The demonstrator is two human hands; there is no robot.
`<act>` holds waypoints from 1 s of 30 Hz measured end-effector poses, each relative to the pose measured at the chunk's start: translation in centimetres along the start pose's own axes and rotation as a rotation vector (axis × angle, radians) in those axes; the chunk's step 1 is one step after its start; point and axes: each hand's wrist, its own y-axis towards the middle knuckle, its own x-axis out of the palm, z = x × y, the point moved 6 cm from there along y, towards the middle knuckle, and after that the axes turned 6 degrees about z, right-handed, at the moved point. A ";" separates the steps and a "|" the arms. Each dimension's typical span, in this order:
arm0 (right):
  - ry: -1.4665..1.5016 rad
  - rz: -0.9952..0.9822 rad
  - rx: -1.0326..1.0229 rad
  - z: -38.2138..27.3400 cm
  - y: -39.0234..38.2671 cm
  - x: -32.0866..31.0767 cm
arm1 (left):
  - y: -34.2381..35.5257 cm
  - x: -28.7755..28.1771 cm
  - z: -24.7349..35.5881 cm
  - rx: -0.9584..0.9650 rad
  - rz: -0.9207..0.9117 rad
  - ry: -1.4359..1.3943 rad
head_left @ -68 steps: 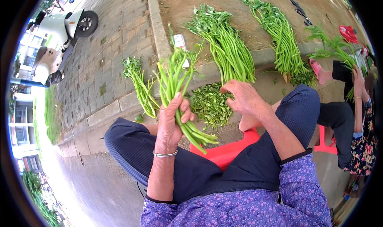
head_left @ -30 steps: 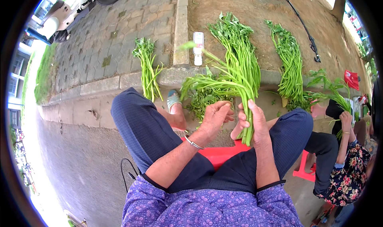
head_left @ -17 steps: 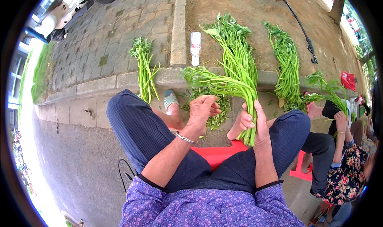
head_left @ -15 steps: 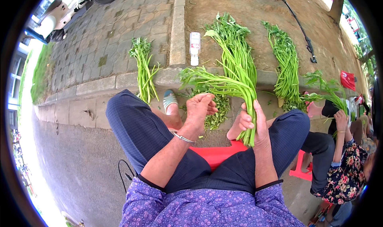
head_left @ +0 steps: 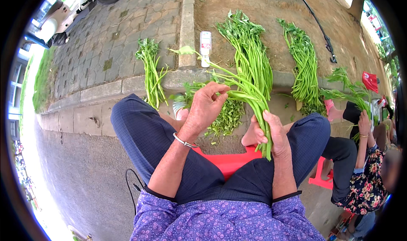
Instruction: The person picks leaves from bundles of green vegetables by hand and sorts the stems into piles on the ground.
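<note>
My right hand (head_left: 274,133) is wrapped round the lower ends of a bunch of leafy green stems (head_left: 253,98), held above my lap. The stems slant up and left from it. My left hand (head_left: 207,104) is closed in a pinch, thumb and forefinger on the stems of the same bunch; the exact stem between the fingertips is partly hidden. Beneath the hands, a heap of torn green leaves (head_left: 227,121) lies on the ground between my feet. Just beyond, a large pile of long-stemmed greens (head_left: 250,50) rests across the kerb.
A smaller bundle of greens (head_left: 150,69) lies left, another long pile (head_left: 303,67) right. A clear bottle (head_left: 205,48) is by the kerb (head_left: 127,85). Farther off are a black stick (head_left: 318,27) and a scooter (head_left: 59,18). At right, another person's hand (head_left: 363,124) holds greens.
My left hand has moved slightly up and left, from below the stems onto them. The stems at the left have spread and shifted. My right hand keeps its hold, slightly lower.
</note>
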 end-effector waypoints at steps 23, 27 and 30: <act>0.194 -0.032 -0.018 0.2 1.3 -1.7 | 0.1 -8.4 -4.7 -0.322 0.559 -0.527; 0.301 0.014 -0.038 -0.3 1.2 -1.9 | -0.2 -7.0 -4.8 -0.380 0.509 -0.486; 0.345 -0.024 -0.042 -0.3 1.2 -2.0 | -0.7 -4.8 -4.7 -0.426 0.421 -0.400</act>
